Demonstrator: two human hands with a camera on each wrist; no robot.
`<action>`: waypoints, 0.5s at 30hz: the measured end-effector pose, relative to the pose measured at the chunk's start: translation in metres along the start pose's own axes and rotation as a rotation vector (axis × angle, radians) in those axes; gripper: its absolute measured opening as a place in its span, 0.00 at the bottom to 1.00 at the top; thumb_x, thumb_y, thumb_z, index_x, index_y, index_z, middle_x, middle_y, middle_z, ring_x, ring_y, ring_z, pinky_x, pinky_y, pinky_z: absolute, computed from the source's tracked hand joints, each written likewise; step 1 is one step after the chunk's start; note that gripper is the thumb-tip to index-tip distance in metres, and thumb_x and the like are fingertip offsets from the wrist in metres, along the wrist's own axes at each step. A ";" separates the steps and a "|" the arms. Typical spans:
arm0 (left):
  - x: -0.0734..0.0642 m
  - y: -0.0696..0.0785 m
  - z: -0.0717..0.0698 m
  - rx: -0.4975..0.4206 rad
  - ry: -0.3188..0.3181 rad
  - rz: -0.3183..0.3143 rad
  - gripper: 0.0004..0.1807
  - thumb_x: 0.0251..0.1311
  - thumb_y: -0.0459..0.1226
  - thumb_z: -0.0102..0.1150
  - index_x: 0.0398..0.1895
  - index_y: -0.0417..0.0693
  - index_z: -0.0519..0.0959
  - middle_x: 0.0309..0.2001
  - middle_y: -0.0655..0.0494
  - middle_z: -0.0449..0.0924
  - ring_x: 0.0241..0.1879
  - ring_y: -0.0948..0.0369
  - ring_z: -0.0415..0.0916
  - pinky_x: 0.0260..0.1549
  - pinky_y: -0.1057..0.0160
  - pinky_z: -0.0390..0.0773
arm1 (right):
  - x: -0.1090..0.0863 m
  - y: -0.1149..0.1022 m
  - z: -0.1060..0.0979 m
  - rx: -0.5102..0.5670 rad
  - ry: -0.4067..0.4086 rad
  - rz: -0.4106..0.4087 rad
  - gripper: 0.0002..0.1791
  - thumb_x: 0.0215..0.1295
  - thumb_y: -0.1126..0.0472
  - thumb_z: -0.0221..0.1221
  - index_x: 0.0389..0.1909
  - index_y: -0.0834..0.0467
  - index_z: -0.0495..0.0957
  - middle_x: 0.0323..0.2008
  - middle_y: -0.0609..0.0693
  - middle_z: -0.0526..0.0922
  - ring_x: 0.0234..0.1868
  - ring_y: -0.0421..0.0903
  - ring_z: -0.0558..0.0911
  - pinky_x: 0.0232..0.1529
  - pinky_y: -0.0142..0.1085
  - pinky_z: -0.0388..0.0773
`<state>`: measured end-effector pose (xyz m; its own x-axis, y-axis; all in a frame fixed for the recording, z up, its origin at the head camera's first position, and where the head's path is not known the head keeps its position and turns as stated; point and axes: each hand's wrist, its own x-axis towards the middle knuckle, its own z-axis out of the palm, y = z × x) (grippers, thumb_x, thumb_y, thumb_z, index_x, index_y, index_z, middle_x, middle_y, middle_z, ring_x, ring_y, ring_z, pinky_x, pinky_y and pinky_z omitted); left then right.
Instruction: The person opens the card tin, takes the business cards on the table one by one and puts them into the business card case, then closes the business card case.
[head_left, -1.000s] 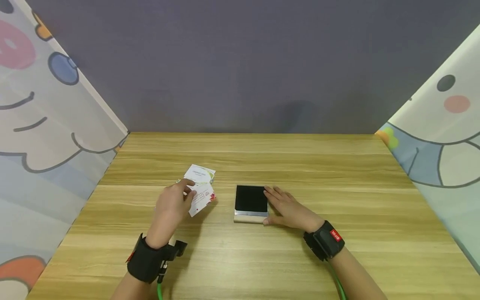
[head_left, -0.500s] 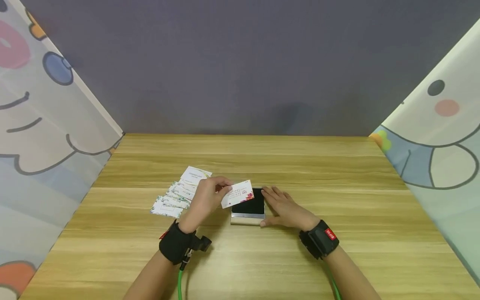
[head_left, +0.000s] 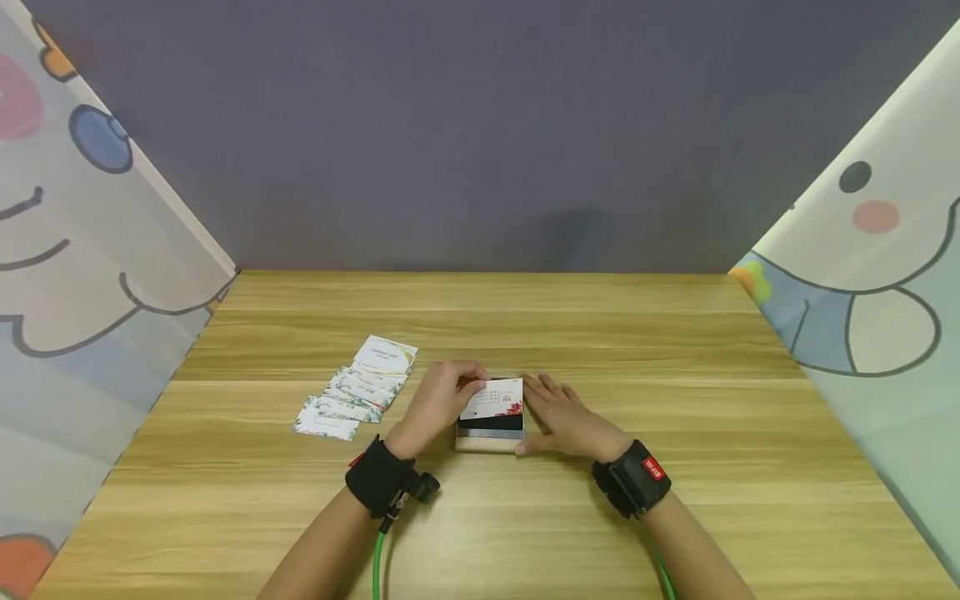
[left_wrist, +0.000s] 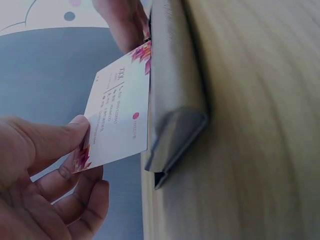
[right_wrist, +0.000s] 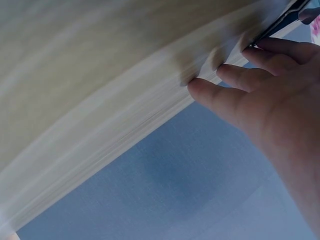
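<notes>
Between thumb and fingers my left hand (head_left: 438, 400) pinches a white business card (head_left: 491, 402) with red-pink floral corners. The card overlaps the black inside of a metal business card case (head_left: 489, 445) lying on the table. In the left wrist view, the thumb presses on one end of the card (left_wrist: 120, 107), which slants down at the case's edge (left_wrist: 175, 75). Along the case's right side lies my right hand (head_left: 566, 423), fingers extended, thumb near the front corner. The right wrist view shows this hand's fingertips (right_wrist: 192, 87) at the tabletop.
Several white cards (head_left: 326, 421) with leafy and yellow-green prints lie overlapping on the wooden table (head_left: 637, 333), left of the left hand. A dark grey panel (head_left: 480, 133) stands behind the table, with cartoon-printed sheets (head_left: 892, 292) at both sides.
My left hand has taken the floral card from the cards on the left and carried it right, over the case, turning it level. My right hand has stayed beside the case.
</notes>
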<state>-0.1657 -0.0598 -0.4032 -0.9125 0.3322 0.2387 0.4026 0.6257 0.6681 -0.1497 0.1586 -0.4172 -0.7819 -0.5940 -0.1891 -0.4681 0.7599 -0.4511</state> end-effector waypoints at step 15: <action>-0.005 -0.011 0.004 0.041 -0.237 0.010 0.05 0.55 0.32 0.60 0.33 0.46 0.84 0.30 0.55 0.81 0.28 0.65 0.73 0.27 0.71 0.72 | 0.000 -0.001 0.000 -0.018 -0.011 -0.011 0.54 0.53 0.36 0.57 0.70 0.64 0.45 0.72 0.57 0.43 0.71 0.60 0.41 0.66 0.61 0.44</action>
<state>-0.1649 -0.0658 -0.4144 -0.8677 0.4921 0.0702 0.4189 0.6479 0.6363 -0.1495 0.1582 -0.4169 -0.7720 -0.6052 -0.1942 -0.4839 0.7577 -0.4378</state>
